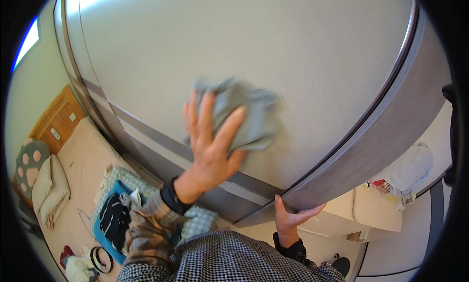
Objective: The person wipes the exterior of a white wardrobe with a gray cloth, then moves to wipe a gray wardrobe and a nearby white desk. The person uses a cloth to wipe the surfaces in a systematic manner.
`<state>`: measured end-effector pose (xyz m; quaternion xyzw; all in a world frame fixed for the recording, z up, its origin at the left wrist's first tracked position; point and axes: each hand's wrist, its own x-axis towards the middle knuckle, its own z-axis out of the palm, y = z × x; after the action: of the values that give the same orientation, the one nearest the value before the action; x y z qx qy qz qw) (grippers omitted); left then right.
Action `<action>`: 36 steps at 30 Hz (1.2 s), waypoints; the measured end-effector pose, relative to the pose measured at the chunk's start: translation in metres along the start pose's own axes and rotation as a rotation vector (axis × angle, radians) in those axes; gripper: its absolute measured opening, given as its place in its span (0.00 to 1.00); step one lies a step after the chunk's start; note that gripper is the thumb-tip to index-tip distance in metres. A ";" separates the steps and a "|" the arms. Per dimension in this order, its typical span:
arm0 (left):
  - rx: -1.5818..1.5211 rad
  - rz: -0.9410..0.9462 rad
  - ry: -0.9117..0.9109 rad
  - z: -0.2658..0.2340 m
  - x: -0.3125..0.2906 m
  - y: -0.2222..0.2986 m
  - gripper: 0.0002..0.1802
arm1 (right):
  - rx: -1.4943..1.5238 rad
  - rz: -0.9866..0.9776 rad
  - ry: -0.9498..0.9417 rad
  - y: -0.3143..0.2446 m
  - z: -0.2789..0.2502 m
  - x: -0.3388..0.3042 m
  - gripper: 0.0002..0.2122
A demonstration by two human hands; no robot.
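Observation:
My left hand presses a grey-blue cloth against the pale wardrobe door, its fingers spread over the cloth. The cloth is bunched, and its edges are smeared by motion. Lower right, my right hand is at the lower edge of the wardrobe's grey side panel. Its thumb points up and its fingers stretch out to the right, with nothing seen in them. Part of its palm side is hidden from me.
At left stands a bed with a wooden headboard, a paw-patterned cushion, a folded quilt and dark clothes. On the right, a cream cabinet bears a white plastic bag and small items.

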<state>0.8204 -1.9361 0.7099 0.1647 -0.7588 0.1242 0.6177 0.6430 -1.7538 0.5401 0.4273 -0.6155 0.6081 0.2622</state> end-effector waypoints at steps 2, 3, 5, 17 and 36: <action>-0.053 0.050 -0.033 -0.005 0.053 0.004 0.38 | 0.020 0.013 -0.005 -0.002 0.000 0.001 0.63; -0.058 0.138 0.027 -0.002 0.078 0.001 0.34 | 0.046 0.025 -0.003 -0.003 -0.001 0.001 0.62; -0.043 0.178 0.060 0.000 0.099 0.014 0.31 | 0.018 0.022 -0.019 -0.004 -0.002 0.002 0.63; -0.049 0.094 -0.183 0.051 -0.186 0.070 0.29 | 0.143 -0.054 -0.021 0.000 0.004 0.009 0.61; -0.048 -0.566 0.334 0.031 -0.179 -0.050 0.35 | -0.063 -0.013 0.026 0.003 0.001 0.005 0.59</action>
<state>0.8456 -1.9763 0.5279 0.3315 -0.5739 -0.0450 0.7475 0.6381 -1.7565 0.5421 0.4149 -0.6282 0.5922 0.2874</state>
